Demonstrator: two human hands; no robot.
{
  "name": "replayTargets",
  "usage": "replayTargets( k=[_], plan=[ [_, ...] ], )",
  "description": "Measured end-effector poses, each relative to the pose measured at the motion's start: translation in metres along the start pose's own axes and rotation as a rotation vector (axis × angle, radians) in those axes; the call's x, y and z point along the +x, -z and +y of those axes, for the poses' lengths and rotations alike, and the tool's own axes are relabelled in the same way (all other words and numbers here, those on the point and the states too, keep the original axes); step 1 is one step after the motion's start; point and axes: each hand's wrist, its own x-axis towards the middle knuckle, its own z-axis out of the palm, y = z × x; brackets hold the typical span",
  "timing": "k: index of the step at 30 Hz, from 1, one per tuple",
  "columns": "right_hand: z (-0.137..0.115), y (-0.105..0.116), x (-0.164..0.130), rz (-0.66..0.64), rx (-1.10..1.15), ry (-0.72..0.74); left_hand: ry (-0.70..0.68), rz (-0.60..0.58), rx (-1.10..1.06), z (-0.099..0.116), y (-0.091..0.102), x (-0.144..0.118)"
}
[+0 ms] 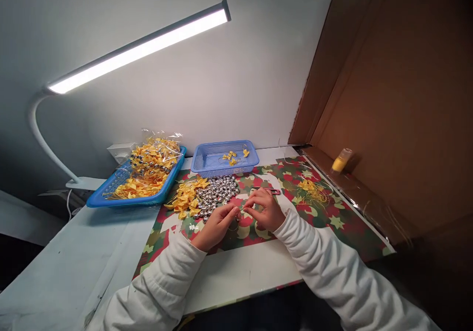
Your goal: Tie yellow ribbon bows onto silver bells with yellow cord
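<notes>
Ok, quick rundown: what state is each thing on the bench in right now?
Desk lamp: lit.
Large blue tray: heaped with yellow bows in plastic.
Small blue basket: holds a few bows.
Silver bells: loose pile on the mat.
Left hand: pinching something small.
Right hand: fingers pinched, meeting the left.

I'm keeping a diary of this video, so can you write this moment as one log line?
left hand: pinching something small | right hand: fingertips meeting left's | nearby: silver bells, yellow bows | surface: patterned mat
</notes>
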Motion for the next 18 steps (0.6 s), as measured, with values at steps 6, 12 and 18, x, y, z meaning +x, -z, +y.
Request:
replayTargets(
  k=[6, 12, 18],
  plan=[
    [-0.003, 0.000, -0.002, -0.093, -0.089, 0.089, 0.048, 0.174, -0.159, -0.011, 0.002, 0.005],
    [-0.004, 0.005, -0.003, -0.096, -0.168, 0.210, 0.171, 0.164, -0.113, -0.011, 0.002, 0.003],
    [-0.005, 0.003, -0.001, -0.132, -0.174, 0.144, 0.122, 0.014, 0.082, -0.005, -0.005, -0.001]
  ],
)
